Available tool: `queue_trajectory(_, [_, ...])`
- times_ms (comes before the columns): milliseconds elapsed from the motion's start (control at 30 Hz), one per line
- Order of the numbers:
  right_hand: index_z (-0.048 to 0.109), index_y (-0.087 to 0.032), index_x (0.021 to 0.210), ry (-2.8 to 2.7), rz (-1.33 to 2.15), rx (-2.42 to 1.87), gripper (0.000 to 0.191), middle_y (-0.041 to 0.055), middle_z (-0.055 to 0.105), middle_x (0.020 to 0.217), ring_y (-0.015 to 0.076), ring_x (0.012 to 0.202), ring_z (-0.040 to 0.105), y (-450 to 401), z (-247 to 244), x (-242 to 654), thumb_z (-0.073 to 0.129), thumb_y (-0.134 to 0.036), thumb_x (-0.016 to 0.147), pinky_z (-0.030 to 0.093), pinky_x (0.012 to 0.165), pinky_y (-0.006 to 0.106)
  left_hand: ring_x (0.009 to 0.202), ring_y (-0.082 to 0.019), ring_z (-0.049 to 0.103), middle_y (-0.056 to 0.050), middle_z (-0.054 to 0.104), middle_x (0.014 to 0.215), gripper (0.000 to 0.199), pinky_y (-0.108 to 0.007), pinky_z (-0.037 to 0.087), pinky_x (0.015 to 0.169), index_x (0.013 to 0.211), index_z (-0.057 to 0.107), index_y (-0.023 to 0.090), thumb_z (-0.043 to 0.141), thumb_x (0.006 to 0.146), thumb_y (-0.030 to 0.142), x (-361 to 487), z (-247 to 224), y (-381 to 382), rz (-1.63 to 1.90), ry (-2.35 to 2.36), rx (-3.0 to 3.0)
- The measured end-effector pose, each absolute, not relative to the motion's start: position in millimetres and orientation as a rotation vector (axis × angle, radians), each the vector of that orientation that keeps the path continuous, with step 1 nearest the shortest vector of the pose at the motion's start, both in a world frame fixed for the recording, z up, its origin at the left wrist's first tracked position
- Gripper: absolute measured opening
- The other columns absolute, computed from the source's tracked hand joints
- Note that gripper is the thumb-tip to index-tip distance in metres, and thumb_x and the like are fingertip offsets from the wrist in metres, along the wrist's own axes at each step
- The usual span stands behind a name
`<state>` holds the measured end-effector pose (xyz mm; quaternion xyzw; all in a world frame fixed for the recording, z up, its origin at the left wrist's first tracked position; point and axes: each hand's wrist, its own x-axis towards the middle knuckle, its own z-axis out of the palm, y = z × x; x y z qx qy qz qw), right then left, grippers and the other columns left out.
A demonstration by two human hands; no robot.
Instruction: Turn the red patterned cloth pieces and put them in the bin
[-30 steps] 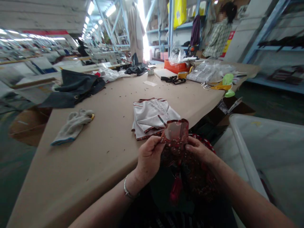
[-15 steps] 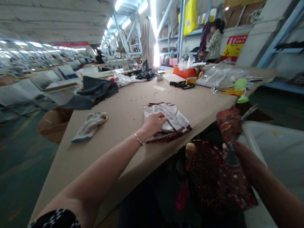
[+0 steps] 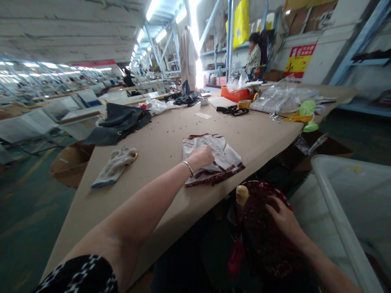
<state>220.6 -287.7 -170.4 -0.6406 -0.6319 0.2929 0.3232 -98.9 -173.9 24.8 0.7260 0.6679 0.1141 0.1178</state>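
My left hand [image 3: 202, 157] lies on a stack of white cloth pieces [image 3: 227, 151] with dark red patterned edging, near the table's front edge. Its fingers are curled down against the top piece, and their tips are hidden. Off the table's edge, my right hand [image 3: 282, 215] is over dark red patterned cloth [image 3: 259, 232] heaped low in front of me. Thumb and fingers are apart there, and I see nothing held in them. A rounded tan knob [image 3: 242, 195] sticks up beside that cloth.
On the brown-covered table [image 3: 159, 158] lie a pale work glove [image 3: 117, 162], dark grey fabric [image 3: 119, 122], black straps [image 3: 232, 110] and plastic bags [image 3: 281, 97]. A white bin [image 3: 328, 195] stands close on my right. A person [image 3: 254, 57] is at the back.
My right hand has let go of the dark red patterned cloth it held up at the right and moved left over the heap. My left-hand fingers have curled in on the stack.
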Motion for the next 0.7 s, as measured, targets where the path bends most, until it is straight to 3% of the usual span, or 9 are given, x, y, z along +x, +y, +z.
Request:
queue_trajectory(267, [0.061,-0.022,0.103,-1.642,0.681,-1.289,0.027,0.0061,0.066,0.100,0.0200,0.090,0.062,-310.3,-63.8,171.2,0.049,-0.042,0.089,0.049,0.081,0.033,0.057,-0.012,0.050,-0.001,0.060,0.061,0.011,-0.023,0.036,0.054,0.070,0.066,0.016,0.056,0.071,0.016,-127.0,34.7,-242.4,0.732,1.960,2.124])
queue_trajectory(400, [0.063,-0.019,0.102,-2.060,0.385,-0.914,0.021,0.0071,0.064,0.106,0.0202,0.102,0.057,-290.5,7.8,107.0,0.049,-0.029,0.091,0.044,0.093,0.034,0.053,-0.010,0.046,0.002,0.056,0.056,0.008,-0.022,0.033,0.053,0.069,0.065,0.016,0.056,0.070,0.015,-125.9,31.0,-277.2,1.078,1.800,2.030])
queue_trajectory(533, [0.064,-0.017,0.110,-2.462,0.216,-1.073,0.027,0.0090,0.064,0.109,0.0239,0.105,0.055,-261.2,34.8,43.8,0.052,-0.028,0.089,0.044,0.090,0.034,0.053,-0.009,0.046,0.003,0.054,0.056,0.010,-0.022,0.034,0.053,0.067,0.061,0.015,0.058,0.073,0.023,-120.2,31.1,-298.1,1.180,1.703,1.917])
queue_trajectory(700, [0.067,-0.018,0.096,-2.682,0.038,-1.348,0.024,0.0096,0.066,0.099,0.0215,0.093,0.062,-245.7,32.0,20.1,0.043,-0.019,0.088,0.043,0.074,0.029,0.055,-0.011,0.048,0.003,0.052,0.057,0.013,-0.023,0.037,0.055,0.064,0.057,0.017,0.053,0.075,0.021,-130.3,29.3,-307.8,1.212,1.820,1.936])
